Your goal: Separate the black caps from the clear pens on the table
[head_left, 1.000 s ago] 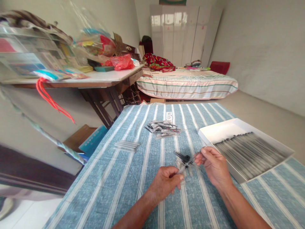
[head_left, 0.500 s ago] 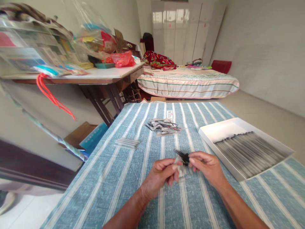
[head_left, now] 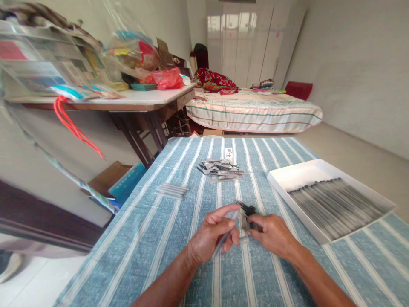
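Observation:
Both hands meet low over the blue striped tablecloth [head_left: 153, 238]. My left hand [head_left: 212, 236] pinches a thin clear pen barrel [head_left: 223, 241] that slants down under its fingers. My right hand [head_left: 271, 234] has its fingers closed at a small heap of black pen parts [head_left: 246, 209] and clear tubes; what it grips is hidden by the fingers. A white box [head_left: 289, 177] on the right holds several finished pens [head_left: 335, 202] laid side by side.
A pile of loose black and clear parts [head_left: 220, 168] lies further up the cloth, and a short row of clear tubes [head_left: 172, 190] to its left. A cluttered wooden table [head_left: 137, 100] stands at the left, a bed [head_left: 255, 113] behind.
My right hand came in from the right, met the left, then dropped onto the small heap. The left hand turned, and the clear barrel now points down under it.

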The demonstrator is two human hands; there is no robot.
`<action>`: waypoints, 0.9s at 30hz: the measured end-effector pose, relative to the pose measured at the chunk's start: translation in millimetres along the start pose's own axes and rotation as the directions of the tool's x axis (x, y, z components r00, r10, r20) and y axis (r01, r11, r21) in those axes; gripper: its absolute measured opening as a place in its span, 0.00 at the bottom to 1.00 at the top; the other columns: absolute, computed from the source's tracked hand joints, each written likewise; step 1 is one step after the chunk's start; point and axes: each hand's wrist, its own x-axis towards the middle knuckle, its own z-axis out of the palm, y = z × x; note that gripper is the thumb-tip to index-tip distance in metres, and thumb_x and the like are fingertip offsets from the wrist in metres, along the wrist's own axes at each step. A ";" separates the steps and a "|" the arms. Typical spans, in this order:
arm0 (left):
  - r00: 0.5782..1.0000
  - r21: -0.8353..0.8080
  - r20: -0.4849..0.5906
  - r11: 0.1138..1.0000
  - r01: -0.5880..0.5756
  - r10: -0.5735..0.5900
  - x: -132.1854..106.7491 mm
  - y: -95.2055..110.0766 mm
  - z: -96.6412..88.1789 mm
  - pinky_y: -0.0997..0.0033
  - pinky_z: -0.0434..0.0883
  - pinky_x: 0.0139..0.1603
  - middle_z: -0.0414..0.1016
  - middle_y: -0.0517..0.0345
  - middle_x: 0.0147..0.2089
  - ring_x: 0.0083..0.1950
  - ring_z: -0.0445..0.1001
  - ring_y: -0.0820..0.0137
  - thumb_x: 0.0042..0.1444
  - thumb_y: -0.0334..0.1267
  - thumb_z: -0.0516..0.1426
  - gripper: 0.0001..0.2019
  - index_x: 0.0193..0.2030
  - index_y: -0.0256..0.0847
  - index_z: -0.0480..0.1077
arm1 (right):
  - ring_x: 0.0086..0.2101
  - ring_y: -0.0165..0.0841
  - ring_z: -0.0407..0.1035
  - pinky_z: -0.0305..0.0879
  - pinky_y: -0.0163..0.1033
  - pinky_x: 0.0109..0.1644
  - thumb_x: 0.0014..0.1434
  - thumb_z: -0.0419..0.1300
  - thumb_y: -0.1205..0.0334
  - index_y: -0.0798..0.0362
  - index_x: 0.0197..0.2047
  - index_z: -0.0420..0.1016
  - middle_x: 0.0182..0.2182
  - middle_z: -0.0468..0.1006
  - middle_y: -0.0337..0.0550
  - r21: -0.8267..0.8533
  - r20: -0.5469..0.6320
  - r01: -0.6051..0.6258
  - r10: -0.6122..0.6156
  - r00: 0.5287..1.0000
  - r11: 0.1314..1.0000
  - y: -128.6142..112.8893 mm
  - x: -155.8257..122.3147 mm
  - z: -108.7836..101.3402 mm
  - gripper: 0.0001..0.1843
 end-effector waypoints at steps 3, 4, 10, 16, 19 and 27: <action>1.000 -0.012 0.005 1.000 -0.003 0.003 0.6 -1.3 -1.4 0.81 0.54 0.13 0.74 0.57 0.22 0.12 0.61 0.79 0.52 0.36 0.55 0.20 0.53 0.37 0.63 | 0.26 0.33 0.71 0.54 0.32 0.28 0.53 0.54 0.56 0.48 0.36 0.73 0.23 0.76 0.38 -0.108 0.004 -0.028 0.028 1.000 0.994 -0.1 0.6 -0.5 0.10; 1.000 -0.018 0.007 1.000 -0.001 0.001 0.9 -1.6 -1.9 0.81 0.54 0.12 0.74 0.56 0.22 0.12 0.61 0.80 0.52 0.36 0.55 0.20 0.53 0.37 0.64 | 0.26 0.33 0.71 0.54 0.32 0.27 0.54 0.53 0.57 0.48 0.36 0.73 0.23 0.76 0.38 -0.126 0.005 -0.031 0.032 0.999 0.991 1.1 1.1 -0.8 0.10; 1.000 -0.051 0.021 0.999 0.007 -0.006 3.0 -5.3 -4.0 0.82 0.53 0.12 0.74 0.56 0.23 0.12 0.60 0.81 0.52 0.35 0.55 0.17 0.50 0.37 0.65 | 0.29 0.35 0.73 0.53 0.33 0.28 0.58 0.47 0.62 0.47 0.35 0.73 0.25 0.78 0.40 -0.224 0.003 -0.036 0.037 0.999 0.974 8.3 5.0 6.1 0.13; 0.999 -0.072 0.032 0.997 0.030 -0.027 2.8 -8.0 -5.3 0.81 0.53 0.12 0.75 0.53 0.24 0.12 0.60 0.80 0.54 0.36 0.53 0.15 0.49 0.37 0.65 | 0.24 0.32 0.70 0.55 0.33 0.28 0.56 0.50 0.63 0.51 0.31 0.73 0.21 0.75 0.39 0.002 -0.076 -0.030 0.030 0.997 1.000 10.0 5.5 10.7 0.11; 0.998 -0.058 0.048 0.998 0.040 -0.037 3.1 -8.4 -5.4 0.81 0.53 0.13 0.75 0.53 0.24 0.13 0.61 0.79 0.54 0.35 0.53 0.15 0.49 0.36 0.66 | 0.21 0.29 0.66 0.57 0.32 0.26 0.55 0.53 0.60 0.54 0.28 0.70 0.19 0.72 0.38 0.425 -0.136 0.005 0.059 0.989 0.905 10.1 4.4 4.9 0.08; 0.994 -0.018 0.090 0.998 0.068 -0.066 4.4 -10.3 -3.6 0.81 0.55 0.14 0.75 0.53 0.25 0.14 0.62 0.80 0.53 0.35 0.55 0.16 0.49 0.36 0.67 | 0.17 0.25 0.65 0.61 0.30 0.23 0.45 0.66 0.63 0.56 0.26 0.71 0.16 0.73 0.35 0.940 -0.061 0.022 0.106 0.992 0.340 4.2 3.1 4.4 0.08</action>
